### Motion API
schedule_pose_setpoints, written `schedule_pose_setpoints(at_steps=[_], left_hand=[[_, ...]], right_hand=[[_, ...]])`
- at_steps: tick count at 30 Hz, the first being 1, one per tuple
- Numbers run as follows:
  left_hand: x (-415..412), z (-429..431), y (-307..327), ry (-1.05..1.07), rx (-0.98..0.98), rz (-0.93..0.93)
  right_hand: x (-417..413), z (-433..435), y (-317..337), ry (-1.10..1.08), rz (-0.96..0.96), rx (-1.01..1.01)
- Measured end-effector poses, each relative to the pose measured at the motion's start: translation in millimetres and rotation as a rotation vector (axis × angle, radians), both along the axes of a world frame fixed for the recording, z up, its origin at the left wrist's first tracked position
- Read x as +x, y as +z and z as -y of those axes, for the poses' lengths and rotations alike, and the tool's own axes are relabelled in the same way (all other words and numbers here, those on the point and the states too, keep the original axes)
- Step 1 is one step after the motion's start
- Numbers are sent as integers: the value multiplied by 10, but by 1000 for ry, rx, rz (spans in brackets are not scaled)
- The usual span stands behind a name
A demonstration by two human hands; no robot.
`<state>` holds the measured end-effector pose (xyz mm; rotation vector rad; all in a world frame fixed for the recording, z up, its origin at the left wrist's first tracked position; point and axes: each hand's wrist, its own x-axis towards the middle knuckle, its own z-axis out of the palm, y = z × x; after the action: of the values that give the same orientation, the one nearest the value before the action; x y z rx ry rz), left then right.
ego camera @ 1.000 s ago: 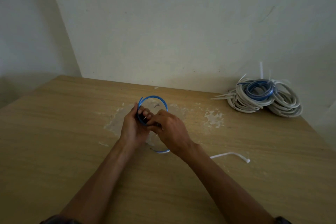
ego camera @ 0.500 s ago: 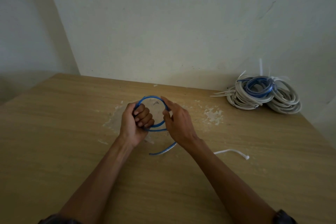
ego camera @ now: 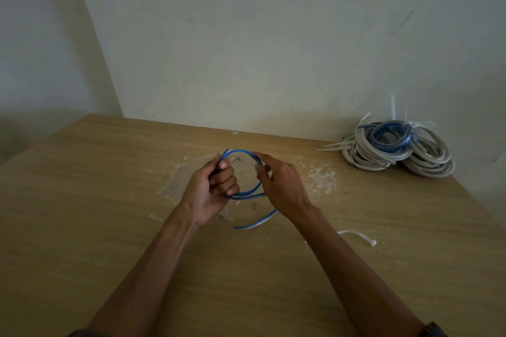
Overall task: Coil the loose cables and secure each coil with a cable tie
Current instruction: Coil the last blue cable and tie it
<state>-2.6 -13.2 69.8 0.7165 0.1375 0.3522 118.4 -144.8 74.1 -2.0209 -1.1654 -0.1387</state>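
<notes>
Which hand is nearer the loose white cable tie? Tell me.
Right. The right hand holds the blue cable up-left of the cable tie; the left hand grips the cable farther left.

Left hand grips blue cable coil; right hand pinches loop.

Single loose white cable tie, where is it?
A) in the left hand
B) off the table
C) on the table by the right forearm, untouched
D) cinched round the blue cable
C: the white cable tie lies on the table beside the right forearm, while the left hand and right hand both hold the blue cable.
</notes>
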Motion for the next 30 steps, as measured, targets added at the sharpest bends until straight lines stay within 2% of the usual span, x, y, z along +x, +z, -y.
schedule_pose_setpoints(at_steps=[5, 9, 11, 14, 15, 17, 20, 22, 25, 27, 28, 30], left_hand=[[-41, -103, 19, 114, 13, -31], [-68, -191, 28, 153, -58, 30], [-71, -220, 25, 190, -122, 56], [-48, -182, 2, 254, -125, 36], [-44, -163, 1, 268, -135, 41], [-50, -157, 12, 280, -171, 66], [-66, -166, 33, 262, -177, 75], [-61, -146, 26, 228, -158, 61], [-46, -88, 24, 187, -116, 29], [-45, -57, 44, 162, -93, 20], [-43, -44, 53, 149, -81, 16], [-39, -24, 49, 128, -66, 7]], right_hand=[[87, 105, 125, 246, -301, -215], [185, 177, 222, 308, -254, -217], [180, 200, 274, 268, -120, -273], [66, 210, 336, 17, 303, -519], [24, 202, 351, -61, 409, -544], [-21, 196, 404, -157, 436, -467], [25, 192, 425, -68, 175, -308], [47, 159, 387, 23, -115, -185], [114, 130, 312, 0, -543, 233], [211, 160, 275, 60, -800, 415], [252, 182, 262, 76, -890, 449], [302, 205, 262, 40, -897, 413]])
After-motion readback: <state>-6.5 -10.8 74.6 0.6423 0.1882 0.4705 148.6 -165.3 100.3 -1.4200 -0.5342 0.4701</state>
